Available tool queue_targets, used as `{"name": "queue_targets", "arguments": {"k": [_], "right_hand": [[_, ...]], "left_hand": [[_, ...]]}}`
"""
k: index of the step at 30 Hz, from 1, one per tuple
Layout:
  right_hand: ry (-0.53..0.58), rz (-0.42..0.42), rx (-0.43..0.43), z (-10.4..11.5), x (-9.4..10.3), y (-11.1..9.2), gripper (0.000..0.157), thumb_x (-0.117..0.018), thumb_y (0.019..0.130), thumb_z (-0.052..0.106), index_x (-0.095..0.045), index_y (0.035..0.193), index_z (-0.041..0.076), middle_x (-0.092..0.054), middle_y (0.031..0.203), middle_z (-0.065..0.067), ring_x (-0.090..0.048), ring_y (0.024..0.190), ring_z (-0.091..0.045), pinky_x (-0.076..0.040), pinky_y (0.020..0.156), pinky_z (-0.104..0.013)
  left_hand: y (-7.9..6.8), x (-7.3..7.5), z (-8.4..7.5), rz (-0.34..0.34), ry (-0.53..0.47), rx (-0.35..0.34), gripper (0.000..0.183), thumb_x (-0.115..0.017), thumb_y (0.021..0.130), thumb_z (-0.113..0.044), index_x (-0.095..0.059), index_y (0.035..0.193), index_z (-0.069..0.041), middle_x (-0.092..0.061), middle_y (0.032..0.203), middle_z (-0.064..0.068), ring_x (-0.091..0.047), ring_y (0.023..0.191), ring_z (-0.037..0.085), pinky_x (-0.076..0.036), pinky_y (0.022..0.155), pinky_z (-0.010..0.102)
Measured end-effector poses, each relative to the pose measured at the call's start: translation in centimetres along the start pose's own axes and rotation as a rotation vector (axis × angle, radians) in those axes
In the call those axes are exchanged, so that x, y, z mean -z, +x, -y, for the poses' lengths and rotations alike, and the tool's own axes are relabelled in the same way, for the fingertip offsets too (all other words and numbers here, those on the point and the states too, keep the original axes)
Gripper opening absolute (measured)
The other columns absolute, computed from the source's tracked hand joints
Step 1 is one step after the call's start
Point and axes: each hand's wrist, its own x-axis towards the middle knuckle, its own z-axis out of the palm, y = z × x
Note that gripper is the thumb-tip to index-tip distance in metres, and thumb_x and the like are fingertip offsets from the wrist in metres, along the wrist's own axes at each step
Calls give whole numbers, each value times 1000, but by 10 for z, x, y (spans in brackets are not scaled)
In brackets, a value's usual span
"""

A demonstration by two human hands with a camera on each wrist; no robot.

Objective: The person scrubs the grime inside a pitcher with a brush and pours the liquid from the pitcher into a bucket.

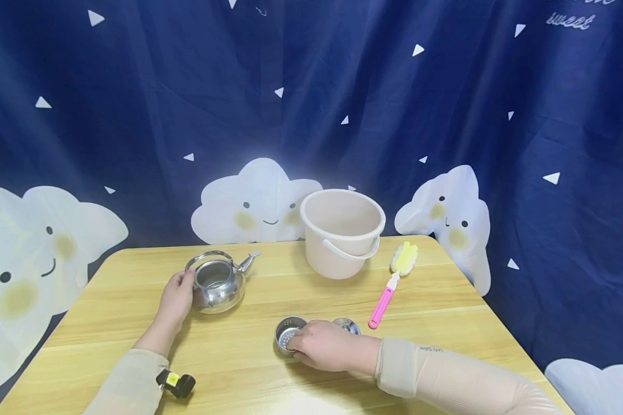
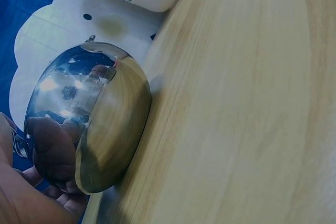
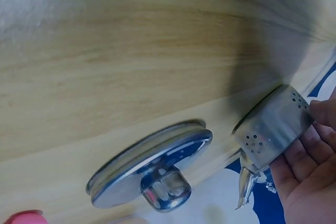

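Your right hand [image 1: 326, 344] pinches the small silver perforated metal strainer cup [image 3: 278, 124] by its rim, probably for control, toward the tabletop [image 1: 446, 300]'s near edge. Your left hand [image 1: 176, 297] grips the shiny round steel kettle [image 1: 220, 294] by its side, likely bracing it, near the far-left corner. Round silver metal lid [image 3: 149, 166] beside right hand, knob up.

Bright head view, glare on near tabletop [image 1: 280, 294], dimmer wrist views — perhaps soft
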Motion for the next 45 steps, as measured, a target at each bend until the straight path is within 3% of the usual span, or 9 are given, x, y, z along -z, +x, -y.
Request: {"name": "queue_targets", "arguments": {"k": [9, 17, 27, 32, 45], "right_hand": [[5, -57, 20, 0, 14, 1, 11, -69, 95, 21, -72, 106, 20, -70, 90, 14, -65, 84, 0, -52, 86, -15], [33, -41, -4, -2, 22, -1, 9, -69, 95, 21, -72, 104, 18, -69, 88, 14, -62, 79, 2, -52, 83, -15], [100, -34, -59, -9, 32, -9, 19, -69, 95, 17, -73, 113, 15, -73, 108, 9, -67, 99, -4, -52, 93, -20], [162, -56, -54, -14, 35, -13, 15, -70, 94, 13, -73, 108, 14, -72, 99, 10, -66, 91, -1, -52, 87, -17], [218, -111, -74, -22, 42, -25, 17, -72, 92, 11, -75, 109, 13, -73, 100, 5, -68, 93, -6, -54, 88, -21]], "left_hand": [[-1, 1, 0, -5, 4, -1, 70, -27, 107, -49, -31, 149, 7, -29, 156, 30, -20, 146, 48, -17, 120, 60], [0, 1, 2, -3, 11, 2, 70, -27, 107, -49, -30, 151, 6, -29, 156, 29, -20, 147, 48, -16, 120, 60], [-1, 1, 0, -2, -9, -3, 72, -27, 107, -50, -29, 151, 6, -31, 155, 29, -22, 146, 47, -17, 120, 59], [-1, 1, 0, -1, -10, -9, 71, -27, 107, -50, -30, 150, 7, -31, 155, 30, -23, 146, 47, -18, 120, 60], [2, 0, 3, -9, -18, 0, 73, -28, 106, -53, -32, 149, 6, -32, 154, 29, -23, 146, 46, -18, 120, 59]]}}
